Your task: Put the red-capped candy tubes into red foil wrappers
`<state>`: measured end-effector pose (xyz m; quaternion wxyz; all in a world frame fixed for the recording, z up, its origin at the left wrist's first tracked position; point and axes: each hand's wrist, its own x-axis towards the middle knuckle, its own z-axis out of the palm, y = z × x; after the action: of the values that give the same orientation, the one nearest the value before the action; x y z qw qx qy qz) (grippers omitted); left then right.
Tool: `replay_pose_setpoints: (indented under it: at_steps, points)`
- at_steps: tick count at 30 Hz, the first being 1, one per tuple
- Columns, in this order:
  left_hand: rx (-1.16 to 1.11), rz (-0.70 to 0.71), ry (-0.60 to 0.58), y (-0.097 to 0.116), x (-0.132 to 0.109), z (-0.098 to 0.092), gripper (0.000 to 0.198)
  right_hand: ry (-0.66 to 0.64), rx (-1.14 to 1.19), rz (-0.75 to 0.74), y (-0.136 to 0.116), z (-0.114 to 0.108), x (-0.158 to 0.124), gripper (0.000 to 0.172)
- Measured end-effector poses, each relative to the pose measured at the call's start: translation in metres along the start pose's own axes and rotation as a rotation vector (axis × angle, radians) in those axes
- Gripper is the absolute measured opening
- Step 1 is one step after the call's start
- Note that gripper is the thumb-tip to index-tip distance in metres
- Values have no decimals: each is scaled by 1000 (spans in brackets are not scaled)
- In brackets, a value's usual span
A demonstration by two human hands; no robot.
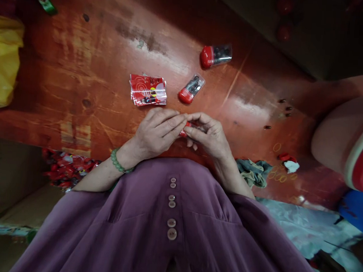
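Observation:
My left hand and my right hand meet at the near edge of the red wooden table. Both pinch a small red item between their fingertips; most of it is hidden. A green bead bracelet circles my left wrist. Just beyond the hands lie a stack of red printed packets and a small clear case with a red cap. A second, larger clear case with a red cap lies farther back.
A yellow bag sits at the left edge. A heap of red packets lies in a box below the table on the left. Rubber bands, a crumpled cloth and a red-rimmed container are at the right.

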<state>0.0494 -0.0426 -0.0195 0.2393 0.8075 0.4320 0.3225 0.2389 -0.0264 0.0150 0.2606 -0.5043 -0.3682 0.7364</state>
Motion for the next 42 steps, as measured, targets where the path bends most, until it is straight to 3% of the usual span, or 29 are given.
replay_pose_setpoints:
  at_steps: [4, 6, 10, 15, 19, 26, 29, 33, 36, 39, 42]
  points:
    - [-10, -268, 198, 22, -8, -18, 52, 80, 1, -93, 2, 6, -1, 31]
    - [-236, -454, 276, 32, -15, -22, 59, 121, -43, -149, 1, 9, -3, 31]
    - [-931, -729, 242, 38, -19, -18, 48, 188, -208, -389, -2, 20, -1, 26]
    - [-1225, -948, 532, 41, -9, -19, 46, 222, -321, -710, 0, 27, 8, 20]
    - [-1387, -966, 402, 53, 0, -26, 40, 177, -374, -788, 1, 30, 12, 23]
    - [-1395, -1061, 506, 56, 8, -20, 32, 183, -533, -938, 5, 42, 13, 25]
    - [-1341, -1032, 536, 52, 6, -15, 33, 165, -522, -827, 10, 42, 8, 29]
    - [-1313, -974, 528, 45, 0, -6, 31, 69, -462, -554, 14, 33, -6, 46]
    - [-1288, -945, 524, 41, -4, 1, 29, 111, -406, -443, 16, 27, -12, 32]
    - [-1263, -921, 523, 37, -4, 4, 30, 119, -311, -390, 18, 26, -10, 16]
    - [-1243, -948, 541, 35, -1, 2, 29, 167, -425, -504, 20, 28, -6, 16]
